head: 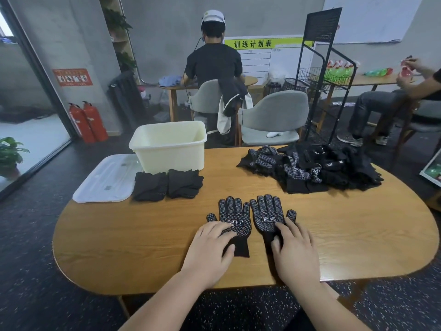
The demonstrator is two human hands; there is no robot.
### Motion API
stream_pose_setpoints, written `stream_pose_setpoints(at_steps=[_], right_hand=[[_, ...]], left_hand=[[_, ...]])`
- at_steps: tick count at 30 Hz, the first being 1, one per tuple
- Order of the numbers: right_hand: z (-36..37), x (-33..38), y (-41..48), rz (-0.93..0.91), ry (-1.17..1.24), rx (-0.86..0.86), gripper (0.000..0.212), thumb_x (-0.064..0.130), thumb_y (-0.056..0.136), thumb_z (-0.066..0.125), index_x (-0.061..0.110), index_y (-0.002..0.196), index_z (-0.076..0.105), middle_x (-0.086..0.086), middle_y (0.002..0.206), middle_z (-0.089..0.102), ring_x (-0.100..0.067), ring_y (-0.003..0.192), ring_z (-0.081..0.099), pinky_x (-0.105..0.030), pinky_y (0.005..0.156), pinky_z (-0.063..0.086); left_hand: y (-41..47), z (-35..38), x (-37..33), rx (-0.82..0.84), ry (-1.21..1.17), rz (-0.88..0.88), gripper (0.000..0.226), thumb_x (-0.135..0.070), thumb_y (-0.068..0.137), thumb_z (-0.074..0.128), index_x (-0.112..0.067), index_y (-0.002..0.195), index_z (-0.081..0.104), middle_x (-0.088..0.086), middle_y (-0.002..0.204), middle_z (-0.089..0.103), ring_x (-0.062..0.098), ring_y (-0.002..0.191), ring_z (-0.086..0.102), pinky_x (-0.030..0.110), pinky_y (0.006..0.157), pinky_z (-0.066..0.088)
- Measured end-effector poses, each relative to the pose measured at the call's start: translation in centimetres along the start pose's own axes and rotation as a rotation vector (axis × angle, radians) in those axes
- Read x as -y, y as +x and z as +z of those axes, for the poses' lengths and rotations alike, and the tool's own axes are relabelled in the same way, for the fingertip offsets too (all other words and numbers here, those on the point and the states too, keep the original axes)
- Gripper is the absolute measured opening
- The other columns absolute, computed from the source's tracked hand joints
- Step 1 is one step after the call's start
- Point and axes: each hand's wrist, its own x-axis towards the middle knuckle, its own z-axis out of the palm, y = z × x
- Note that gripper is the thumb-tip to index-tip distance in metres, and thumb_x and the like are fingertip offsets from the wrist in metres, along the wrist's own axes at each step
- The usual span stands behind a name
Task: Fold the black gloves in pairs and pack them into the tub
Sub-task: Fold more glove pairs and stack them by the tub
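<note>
You're early on: two folded pairs (167, 186) lie against the tub (169, 151), not yet packed, and a large pile of gloves (322, 168) waits unfolded. Your left hand (212, 244) and right hand (296, 249) press flat, fingers straight, on a left glove (235, 211) and a right glove (266, 209), side by side on the table (143, 235).

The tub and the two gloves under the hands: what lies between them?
In the head view, two folded glove bundles sit side by side before the tub; then bare table reaches the flat gloves.
</note>
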Motion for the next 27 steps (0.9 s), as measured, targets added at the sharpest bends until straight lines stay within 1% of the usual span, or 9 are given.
stream_pose_setpoints(at_steps=[2, 4, 7, 9, 13, 17, 20, 25, 27], right_hand=[[0.0, 0.3, 0.1, -0.002, -0.022, 0.019, 0.045, 0.04, 0.106, 0.044, 0.031, 0.147, 0.056, 0.0, 0.163, 0.044, -0.026, 0.155, 0.026, -0.049, 0.127, 0.024], [-0.2, 0.4, 0.0, 0.034, -0.006, -0.027, 0.044, 0.04, 0.104, 0.048, 0.029, 0.146, 0.055, -0.005, 0.162, 0.043, -0.031, 0.155, 0.025, -0.05, 0.126, 0.026], [-0.6, 0.2, -0.6, 0.163, -0.007, -0.16, 0.036, 0.04, 0.094, 0.064, 0.017, 0.122, 0.064, -0.013, 0.142, 0.054, -0.037, 0.14, 0.037, -0.053, 0.116, 0.035], [-0.4, 0.0, -0.5, 0.246, -0.039, -0.162, 0.037, 0.044, 0.087, 0.07, 0.014, 0.106, 0.063, -0.018, 0.129, 0.057, -0.04, 0.133, 0.041, -0.055, 0.111, 0.037], [0.2, 0.0, 0.0, 0.256, -0.042, -0.151, 0.04, 0.048, 0.087, 0.074, 0.011, 0.103, 0.068, -0.022, 0.122, 0.058, -0.043, 0.132, 0.042, -0.055, 0.111, 0.035], [0.2, -0.1, 0.0, 0.242, 0.034, -0.176, 0.035, 0.048, 0.092, 0.072, 0.016, 0.105, 0.07, -0.017, 0.127, 0.056, -0.038, 0.129, 0.04, -0.051, 0.107, 0.035], [0.2, -0.4, 0.1, 0.26, 0.14, -0.184, 0.026, 0.041, 0.092, 0.074, 0.017, 0.102, 0.071, -0.013, 0.124, 0.057, -0.037, 0.121, 0.043, -0.052, 0.104, 0.039], [-0.7, -0.1, 0.0, 0.257, 0.244, -0.19, 0.017, 0.038, 0.094, 0.074, 0.022, 0.1, 0.068, -0.001, 0.093, 0.065, -0.025, 0.096, 0.045, -0.051, 0.086, 0.047], [-1.4, -0.1, 0.3, 0.259, 0.311, -0.158, 0.015, 0.038, 0.095, 0.072, 0.026, 0.1, 0.064, 0.006, 0.085, 0.064, -0.021, 0.092, 0.044, -0.05, 0.084, 0.049]], left_hand=[[-0.5, -0.1, 1.1, 0.002, -0.019, 0.006, 0.053, -0.051, 0.108, 0.03, -0.037, 0.156, 0.047, -0.02, 0.166, 0.031, 0.005, 0.156, 0.014, 0.038, 0.132, 0.011], [-0.8, -0.1, 1.7, -0.072, -0.076, -0.04, 0.055, -0.05, 0.106, 0.03, -0.035, 0.155, 0.049, -0.02, 0.165, 0.033, 0.004, 0.157, 0.014, 0.039, 0.131, 0.014], [-0.9, 0.0, 1.8, -0.167, -0.133, -0.166, 0.047, -0.041, 0.101, 0.048, -0.034, 0.146, 0.058, -0.02, 0.155, 0.043, 0.003, 0.151, 0.023, 0.04, 0.129, 0.023], [-0.8, 0.0, 1.9, -0.183, -0.147, -0.228, 0.043, -0.039, 0.098, 0.056, -0.033, 0.14, 0.062, -0.021, 0.147, 0.047, 0.003, 0.146, 0.027, 0.039, 0.126, 0.026], [-0.7, 0.0, 1.7, -0.156, -0.124, -0.248, 0.044, -0.048, 0.099, 0.054, -0.033, 0.139, 0.061, -0.023, 0.144, 0.046, 0.002, 0.144, 0.026, 0.033, 0.124, 0.026], [-0.7, 0.1, 1.7, -0.165, -0.118, -0.242, 0.047, -0.053, 0.099, 0.052, -0.032, 0.141, 0.061, -0.023, 0.144, 0.045, 0.003, 0.144, 0.026, 0.033, 0.123, 0.028], [-0.7, 0.2, 1.8, -0.185, -0.108, -0.238, 0.049, -0.055, 0.099, 0.053, -0.03, 0.141, 0.061, -0.022, 0.145, 0.044, 0.005, 0.145, 0.026, 0.033, 0.123, 0.028], [-0.7, 0.1, 1.8, -0.174, -0.1, -0.242, 0.054, -0.06, 0.101, 0.05, -0.029, 0.143, 0.061, -0.019, 0.147, 0.046, 0.007, 0.146, 0.026, 0.036, 0.123, 0.029], [-0.7, 0.0, 1.8, -0.17, -0.106, -0.241, 0.056, -0.061, 0.101, 0.048, -0.028, 0.145, 0.061, -0.017, 0.148, 0.045, 0.007, 0.147, 0.025, 0.036, 0.123, 0.029]])
